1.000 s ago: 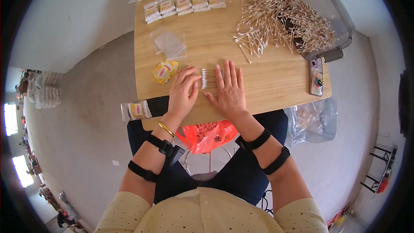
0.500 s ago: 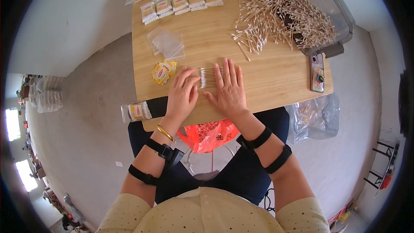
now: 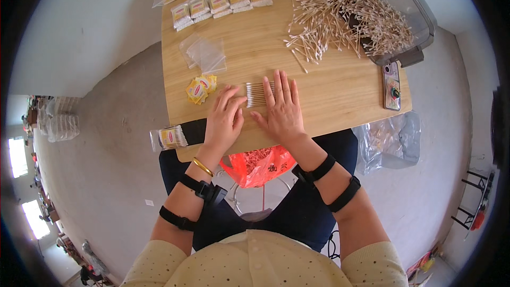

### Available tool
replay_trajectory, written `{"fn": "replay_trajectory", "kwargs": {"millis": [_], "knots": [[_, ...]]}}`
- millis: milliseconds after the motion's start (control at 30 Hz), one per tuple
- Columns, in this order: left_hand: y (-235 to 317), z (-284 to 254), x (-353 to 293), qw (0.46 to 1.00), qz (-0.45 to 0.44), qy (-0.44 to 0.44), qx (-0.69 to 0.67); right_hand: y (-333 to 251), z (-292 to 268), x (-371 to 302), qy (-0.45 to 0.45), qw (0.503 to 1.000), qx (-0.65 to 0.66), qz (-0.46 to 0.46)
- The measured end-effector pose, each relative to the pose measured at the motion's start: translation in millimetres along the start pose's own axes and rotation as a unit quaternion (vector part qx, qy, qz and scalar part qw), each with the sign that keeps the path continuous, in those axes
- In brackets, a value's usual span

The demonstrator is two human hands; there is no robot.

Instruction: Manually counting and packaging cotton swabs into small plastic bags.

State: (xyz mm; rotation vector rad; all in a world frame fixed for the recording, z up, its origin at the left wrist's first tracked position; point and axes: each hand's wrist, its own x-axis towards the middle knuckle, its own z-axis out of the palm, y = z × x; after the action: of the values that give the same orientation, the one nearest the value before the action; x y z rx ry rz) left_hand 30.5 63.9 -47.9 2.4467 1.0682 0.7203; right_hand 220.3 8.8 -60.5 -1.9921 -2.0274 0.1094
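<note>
A flat row of cotton swabs [image 3: 256, 95] lies side by side on the wooden table [image 3: 340, 93] in front of me. My right hand [image 3: 284, 110] lies flat, fingers stretched out, over the row's right end and hides it. At the row's left end, my left hand [image 3: 225, 114] has its fingertips against or very near the swab tips, its fingers bent and apart. Just left of that hand is a small pile of yellow labels [image 3: 200, 89]. Clear plastic bags [image 3: 206, 55] lie flat behind the labels.
A large heap of loose swabs [image 3: 329, 18] spills from a clear bin [image 3: 422, 32] at the far right. Packed swab bags [image 3: 218, 2] line the back left. One pack [image 3: 171, 137] sits at the near left edge, a phone [image 3: 392, 87] at the right edge. A red bag [image 3: 258, 167] hangs below.
Both hands keep nearly the same pose around the row of swabs. The whole view has shifted slightly; nothing has been picked up or let go.
</note>
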Motion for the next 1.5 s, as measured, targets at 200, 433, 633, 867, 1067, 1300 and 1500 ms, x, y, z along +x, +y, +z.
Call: {"fn": "replay_trajectory", "kwargs": {"millis": [200,433,633,867,1067,1300,1500], "knots": [[5.2,-4.5,-0.8,1.000,0.000,0.000,0.010,-0.1,-0.3,-0.6,-0.002,1.000,0.001,0.002],[3.3,-2.8,-5.4,1.000,0.006,-0.012,0.014,0.1,0.3,0.4,-0.010,1.000,-0.015,0.002],[6.3,-3.7,-6.7,1.000,0.005,0.002,0.025,-0.9,-1.2,0.9,-0.013,1.000,-0.014,0.004],[8.3,-1.8,-11.5,0.999,0.001,0.001,0.039,-0.1,-0.7,1.3,-0.039,0.999,-0.031,0.006],[12.2,-26.0,-21.4,0.998,-0.054,0.020,0.039,-0.9,-0.1,0.0,-0.027,0.999,-0.020,0.008],[-43.0,-106.5,-89.1,0.974,-0.176,0.125,0.071,1.4,1.4,-1.5,-0.007,1.000,-0.018,0.003],[-106.7,-130.1,-165.4,0.915,-0.349,0.171,0.112,-39.3,12.2,-1.8,-0.053,0.997,-0.044,-0.041]]}}
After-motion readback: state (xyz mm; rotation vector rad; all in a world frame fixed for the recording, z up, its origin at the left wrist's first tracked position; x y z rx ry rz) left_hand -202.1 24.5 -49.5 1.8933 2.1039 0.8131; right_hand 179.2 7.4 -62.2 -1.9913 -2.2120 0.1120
